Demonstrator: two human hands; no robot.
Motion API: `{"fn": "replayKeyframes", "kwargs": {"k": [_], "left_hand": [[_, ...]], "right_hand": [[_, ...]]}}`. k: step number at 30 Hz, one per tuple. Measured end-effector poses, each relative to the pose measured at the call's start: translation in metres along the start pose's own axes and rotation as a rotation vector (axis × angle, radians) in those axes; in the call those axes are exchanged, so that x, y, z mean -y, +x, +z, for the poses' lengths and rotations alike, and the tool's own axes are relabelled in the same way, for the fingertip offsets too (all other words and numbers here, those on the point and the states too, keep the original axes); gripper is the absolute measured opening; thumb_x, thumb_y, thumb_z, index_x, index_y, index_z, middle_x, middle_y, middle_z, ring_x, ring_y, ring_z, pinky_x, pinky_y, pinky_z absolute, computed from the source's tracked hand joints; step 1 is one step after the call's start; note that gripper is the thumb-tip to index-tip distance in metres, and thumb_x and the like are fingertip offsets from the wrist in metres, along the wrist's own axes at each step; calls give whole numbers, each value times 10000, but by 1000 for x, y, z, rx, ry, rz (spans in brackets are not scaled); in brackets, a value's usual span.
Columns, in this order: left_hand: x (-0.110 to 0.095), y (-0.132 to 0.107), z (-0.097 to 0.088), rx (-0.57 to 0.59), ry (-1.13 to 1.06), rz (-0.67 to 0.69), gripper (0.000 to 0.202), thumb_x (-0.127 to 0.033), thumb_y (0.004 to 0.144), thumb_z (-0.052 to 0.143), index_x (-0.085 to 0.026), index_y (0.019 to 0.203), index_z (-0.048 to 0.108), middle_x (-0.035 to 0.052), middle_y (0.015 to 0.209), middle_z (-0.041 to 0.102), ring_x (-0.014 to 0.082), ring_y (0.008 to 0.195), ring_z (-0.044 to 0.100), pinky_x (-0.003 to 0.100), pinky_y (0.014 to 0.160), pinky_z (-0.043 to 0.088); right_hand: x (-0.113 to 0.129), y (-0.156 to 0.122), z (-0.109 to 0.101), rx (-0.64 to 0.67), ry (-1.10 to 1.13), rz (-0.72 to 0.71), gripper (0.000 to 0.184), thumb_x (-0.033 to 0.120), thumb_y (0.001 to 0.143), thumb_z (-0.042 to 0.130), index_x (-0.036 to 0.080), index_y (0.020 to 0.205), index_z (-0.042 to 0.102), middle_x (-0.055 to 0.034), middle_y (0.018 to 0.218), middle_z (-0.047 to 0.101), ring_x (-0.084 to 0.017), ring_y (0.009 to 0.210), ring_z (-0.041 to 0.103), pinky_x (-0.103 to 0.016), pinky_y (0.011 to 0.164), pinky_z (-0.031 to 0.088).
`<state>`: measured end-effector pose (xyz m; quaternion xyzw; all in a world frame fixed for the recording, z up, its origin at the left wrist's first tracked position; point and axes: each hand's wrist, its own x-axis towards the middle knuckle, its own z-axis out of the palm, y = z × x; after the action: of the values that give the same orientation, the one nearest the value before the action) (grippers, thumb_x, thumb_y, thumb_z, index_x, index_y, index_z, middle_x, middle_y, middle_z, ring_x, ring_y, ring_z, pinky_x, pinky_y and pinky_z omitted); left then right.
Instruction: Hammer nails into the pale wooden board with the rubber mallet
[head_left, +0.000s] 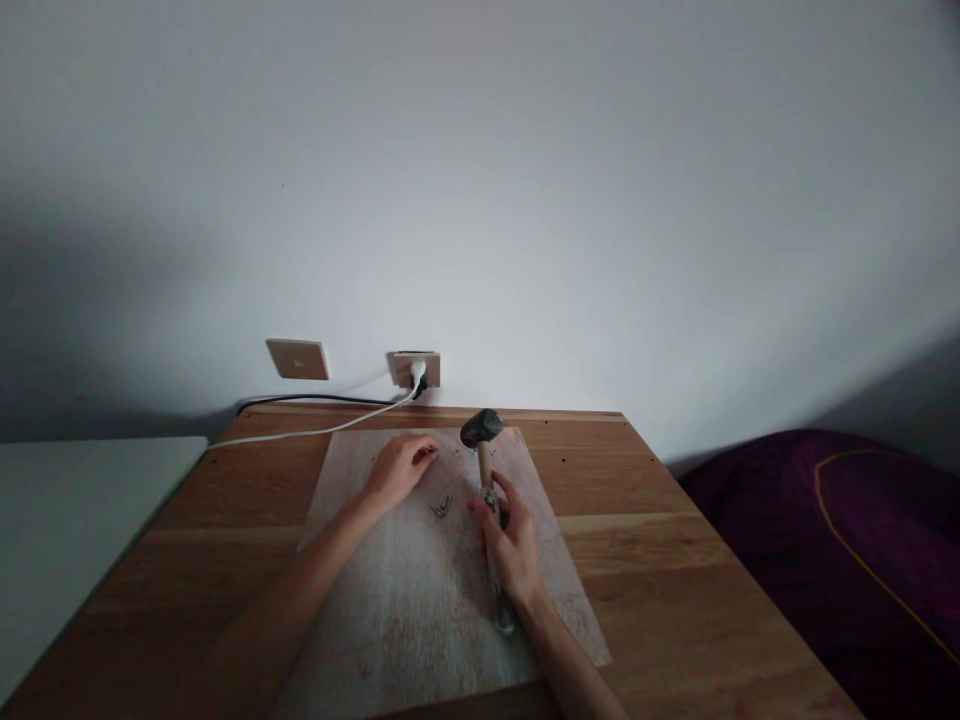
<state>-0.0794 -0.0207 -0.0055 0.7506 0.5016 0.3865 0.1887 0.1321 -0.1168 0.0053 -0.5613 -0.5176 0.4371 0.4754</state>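
Note:
A pale wooden board (420, 600) lies on a brown wooden table (660, 580). My right hand (511, 548) is wrapped round the handle of a hammer (486, 460), whose dark head is raised near the board's far edge. My left hand (399, 468) rests on the far part of the board with fingers curled together as in a pinch; what they hold is too small to make out. A few loose nails (442, 506) lie on the board between my hands.
Two wall plates sit above the table's far edge; a white plug (417, 372) with white and black cables runs left along it. A white surface (67, 520) adjoins on the left, a dark purple cushion (840, 540) on the right.

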Motion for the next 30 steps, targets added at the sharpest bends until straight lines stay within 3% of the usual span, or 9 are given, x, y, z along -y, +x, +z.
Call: {"fn": "replayKeyframes", "kwargs": {"k": [9,14,25,30], "left_hand": [[-2,-1,0,8,56,-28,121,-138,893,655,-214,931,741,31,877,766,186,806,705,281,781,519],[-6,3,2,28,12,-74,127,-138,892,628,-207,910,733,33,878,777,194,819,720,290,780,528],[-9,1,5,-14,17,-33,173,-55,827,656,-202,873,736,32,875,746,192,812,697,297,791,525],[-8,3,6,-1,1,-34,109,-97,851,690,-193,853,741,40,864,747,198,823,701,306,796,534]], "right_hand": [[-3,0,1,0,19,-5,722,557,883,617,110,1436,489,17,710,663,-113,406,502,-213,340,414],[-4,0,1,-7,66,-2,724,586,886,633,134,1431,481,-24,837,712,-106,432,509,-218,356,429],[-3,-2,0,1,51,-20,735,556,908,620,100,1461,456,-4,769,681,-111,425,494,-223,369,411],[-7,-1,1,-6,46,-15,747,582,897,637,110,1453,475,0,769,679,-113,427,503,-224,362,417]]}}
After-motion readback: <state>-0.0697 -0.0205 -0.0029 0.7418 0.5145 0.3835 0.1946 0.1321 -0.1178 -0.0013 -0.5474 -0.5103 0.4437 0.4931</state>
